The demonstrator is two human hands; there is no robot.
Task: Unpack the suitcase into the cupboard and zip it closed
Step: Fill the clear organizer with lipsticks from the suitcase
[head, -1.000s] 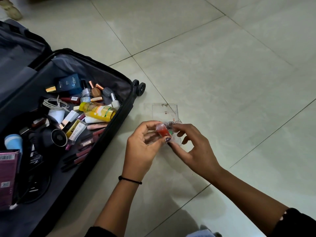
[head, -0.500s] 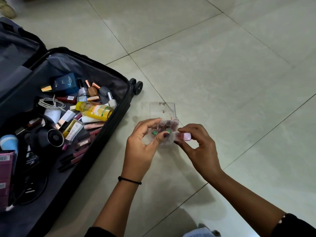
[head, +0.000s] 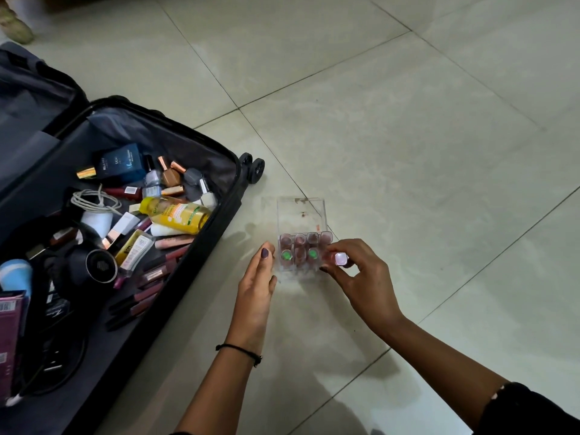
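Two hands work at a clear organiser [head: 301,215] on the floor tiles [head: 408,152], right of the open suitcase [head: 219,221]. The right hand [head: 361,277] pinches a pink-capped tube [head: 340,258] at its near right corner; the left hand [head: 255,287] lies loose, fingers apart, beside it

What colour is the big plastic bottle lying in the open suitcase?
Yellow, with a yellow cap and an orange-and-white label; the bottle shows clearly in the head view.

Floor [head: 408,146]: pale glossy tiles with thin dark grout lines. Reference point: grout crossing [head: 239,108]. Beige rounded object [head: 16,29]: well left of and beyond the crossing, at the frame edge, blurred; identity cannot be determined.
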